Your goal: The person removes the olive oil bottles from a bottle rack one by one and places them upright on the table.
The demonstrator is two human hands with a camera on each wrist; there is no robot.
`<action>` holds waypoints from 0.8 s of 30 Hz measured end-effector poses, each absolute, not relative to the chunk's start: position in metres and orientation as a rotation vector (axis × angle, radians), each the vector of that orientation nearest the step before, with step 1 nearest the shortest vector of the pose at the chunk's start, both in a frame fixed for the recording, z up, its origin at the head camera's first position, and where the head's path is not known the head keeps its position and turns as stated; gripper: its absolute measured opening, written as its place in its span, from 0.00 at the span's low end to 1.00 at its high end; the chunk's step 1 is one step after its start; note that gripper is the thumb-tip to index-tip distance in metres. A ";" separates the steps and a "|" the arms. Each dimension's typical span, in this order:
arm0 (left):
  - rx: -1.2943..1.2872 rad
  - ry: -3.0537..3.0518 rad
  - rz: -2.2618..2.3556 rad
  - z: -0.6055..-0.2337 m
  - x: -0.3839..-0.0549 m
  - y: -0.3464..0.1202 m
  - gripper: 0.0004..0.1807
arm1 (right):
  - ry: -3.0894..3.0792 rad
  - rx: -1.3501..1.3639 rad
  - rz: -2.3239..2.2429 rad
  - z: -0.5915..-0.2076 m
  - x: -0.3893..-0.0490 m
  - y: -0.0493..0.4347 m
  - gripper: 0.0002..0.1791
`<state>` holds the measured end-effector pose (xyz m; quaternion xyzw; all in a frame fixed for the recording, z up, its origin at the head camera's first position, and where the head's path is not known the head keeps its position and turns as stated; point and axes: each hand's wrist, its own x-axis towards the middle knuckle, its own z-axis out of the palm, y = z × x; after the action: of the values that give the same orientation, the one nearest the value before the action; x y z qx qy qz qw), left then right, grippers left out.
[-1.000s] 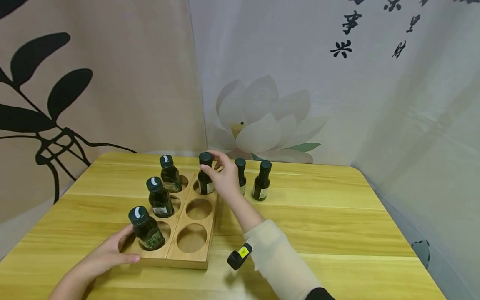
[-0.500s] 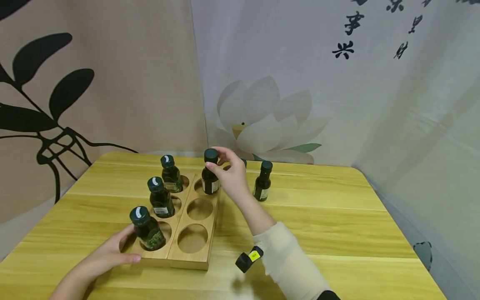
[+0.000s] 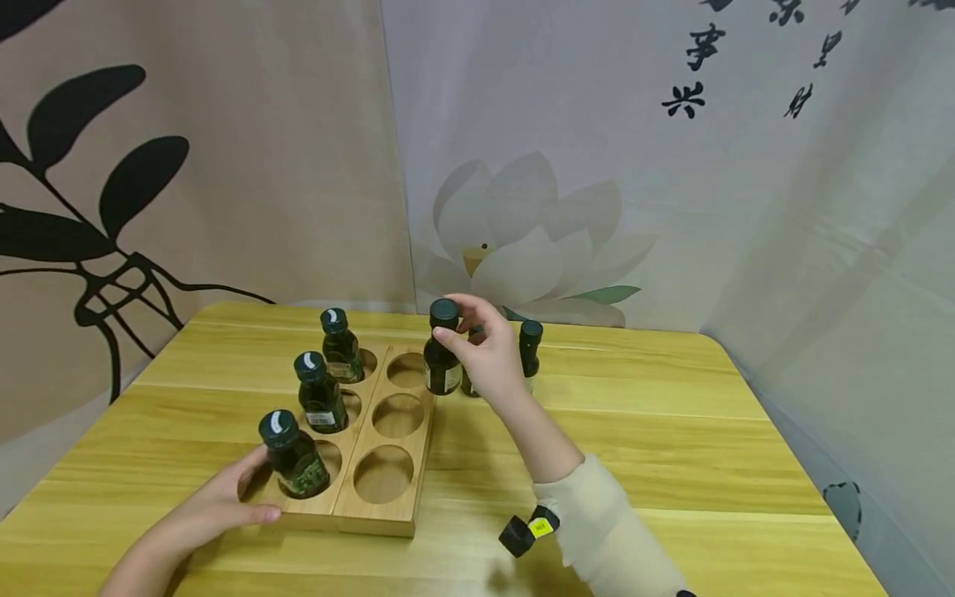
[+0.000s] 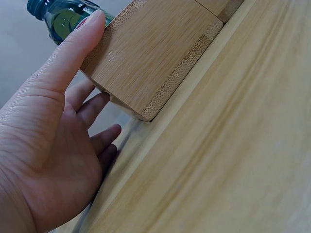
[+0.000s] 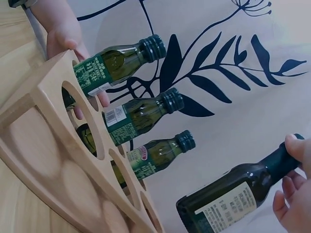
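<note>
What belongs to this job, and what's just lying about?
Job:
dark bottle, in the right hand
wooden rack, gripped by the left hand
three bottles in it
likely two bottles behind the right hand

Surroundings:
table
printed backdrop

Soft even light, faint shadows on table (image 3: 671, 464), L-wrist view prob. dimmer

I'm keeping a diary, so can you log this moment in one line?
left hand: grips rack corner; right hand: pinches bottle near top; rack: three bottles in left row; table: two bottles partly behind right hand
</note>
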<state>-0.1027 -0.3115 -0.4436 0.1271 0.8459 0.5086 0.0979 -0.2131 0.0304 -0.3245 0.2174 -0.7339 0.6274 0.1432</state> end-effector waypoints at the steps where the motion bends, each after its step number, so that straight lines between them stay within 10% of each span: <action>1: 0.375 2.502 1.508 -0.444 -0.103 -0.312 0.49 | -2.109 0.635 1.809 -0.324 -0.212 0.033 0.22; 24: 0.396 2.507 1.521 -0.443 -0.100 -0.312 0.48 | -2.082 0.615 1.783 -0.299 -0.195 0.108 0.20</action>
<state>-0.1003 -0.3123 -0.4431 0.1332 0.8437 0.5118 0.0915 -0.1947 0.1084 -0.2987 0.2159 -0.7308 0.6260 0.1655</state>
